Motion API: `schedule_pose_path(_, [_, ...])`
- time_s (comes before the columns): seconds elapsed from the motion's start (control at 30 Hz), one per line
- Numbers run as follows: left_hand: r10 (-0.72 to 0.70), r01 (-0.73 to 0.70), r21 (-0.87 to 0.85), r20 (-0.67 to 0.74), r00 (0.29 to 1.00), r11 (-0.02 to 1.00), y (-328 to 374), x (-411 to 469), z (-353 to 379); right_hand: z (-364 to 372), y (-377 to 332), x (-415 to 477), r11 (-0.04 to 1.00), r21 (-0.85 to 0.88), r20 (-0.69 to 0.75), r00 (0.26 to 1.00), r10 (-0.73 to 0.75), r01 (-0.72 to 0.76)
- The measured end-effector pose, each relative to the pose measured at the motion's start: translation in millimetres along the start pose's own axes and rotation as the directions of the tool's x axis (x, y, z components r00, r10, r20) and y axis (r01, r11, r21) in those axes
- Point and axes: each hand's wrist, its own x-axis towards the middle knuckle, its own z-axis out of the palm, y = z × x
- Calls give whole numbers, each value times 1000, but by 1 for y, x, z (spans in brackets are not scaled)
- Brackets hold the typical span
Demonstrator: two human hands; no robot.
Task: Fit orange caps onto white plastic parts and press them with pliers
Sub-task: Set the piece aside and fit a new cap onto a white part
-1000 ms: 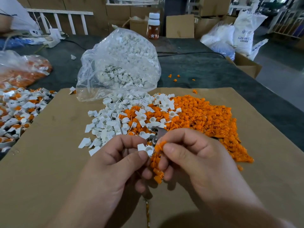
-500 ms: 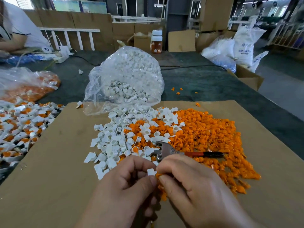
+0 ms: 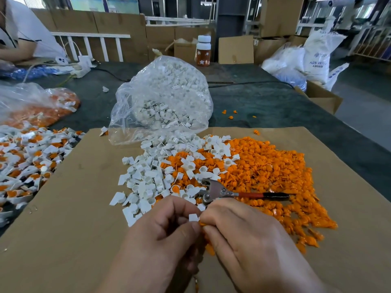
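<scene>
My left hand [image 3: 167, 235] pinches a small white plastic part [image 3: 193, 217] between thumb and fingers. My right hand [image 3: 249, 233] meets it fingertip to fingertip and pinches an orange cap [image 3: 202, 224], of which only a sliver shows. Just beyond the hands lie the pliers [image 3: 222, 191], metal jaws to the left and red-and-black handle to the right, untouched. They rest across a heap of loose white parts [image 3: 152, 176] and a wide heap of orange caps [image 3: 270, 172] on a cardboard sheet [image 3: 74, 208].
A clear bag of white parts [image 3: 167, 98] lies open behind the heaps. At the left sit a pile of assembled white-and-orange pieces [image 3: 27, 157] and a bag of orange caps [image 3: 38, 106]. A bottle [image 3: 203, 50], boxes and sacks stand at the back. Another person's arm [image 3: 19, 53] is far left.
The view has tilted up, so both hands sit lower in the frame and the pliers show fully. The hands keep working the white part and orange cap together.
</scene>
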Motion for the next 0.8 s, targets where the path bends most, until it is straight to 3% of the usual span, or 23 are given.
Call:
schedule_pose_path(0.1, [54, -54, 66, -5, 999, 996, 1, 0, 0, -1, 0, -1, 1000, 9, 7, 1000, -14, 14])
schedule_pose_path(0.33, [14, -14, -2, -22, 1000, 1000, 2, -2, 4, 6, 5, 0, 1000, 6, 93, 996, -8, 7])
schedule_pose_path(0.5, [139, -123, 190, -73, 988, 974, 2, -1, 1, 2, 2, -3, 991, 131, -21, 999, 42, -38])
schedule_pose_path(0.67, [163, -140, 240, -80, 983, 961, 0, -2, -2, 4, 1, -3, 988, 150, -35, 998, 53, -47])
schedule_pose_path(0.73, [187, -157, 273, -86, 979, 949, -1, -2, -3, 3, 3, -3, 971, 216, -1, 995, 100, -97])
schedule_pose_path(0.8, [202, -166, 291, -99, 974, 942, -2, -2, -3, 2, 5, -5, 898, 388, 72, 978, 196, -209])
